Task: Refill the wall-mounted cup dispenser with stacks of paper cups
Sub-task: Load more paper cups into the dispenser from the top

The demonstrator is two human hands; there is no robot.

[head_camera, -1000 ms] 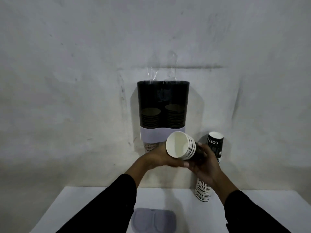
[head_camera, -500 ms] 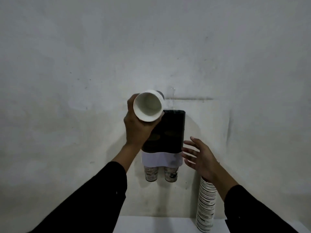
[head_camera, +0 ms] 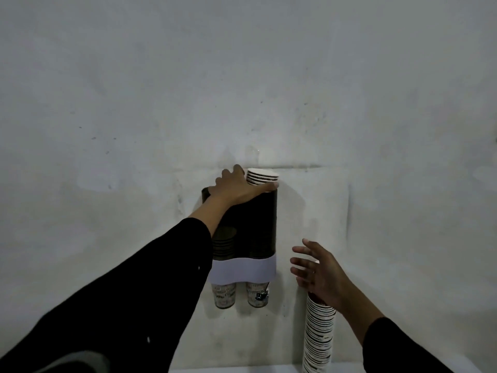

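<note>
The dark, two-tube cup dispenser (head_camera: 265, 224) hangs on the wall with a white band across its lower part. My left hand (head_camera: 236, 188) grips a short stack of paper cups (head_camera: 262, 176) whose white rims stick out of the top of the right tube. The left tube holds a low stack seen through the tinted wall. One cup pokes out below each tube (head_camera: 223, 294). My right hand (head_camera: 318, 273) hovers open, fingers spread, to the right of the dispenser and just above a tall stack of cups (head_camera: 318, 337).
A plain grey wall (head_camera: 242, 76) fills the view. A strip of the white table (head_camera: 242, 370) shows at the bottom edge, where the tall stack stands. My black sleeves cross the lower left and lower right.
My left hand turned the stack upright and lowered it into the right tube's top. My right hand stayed open near the tall stack. The view tilted upward.
</note>
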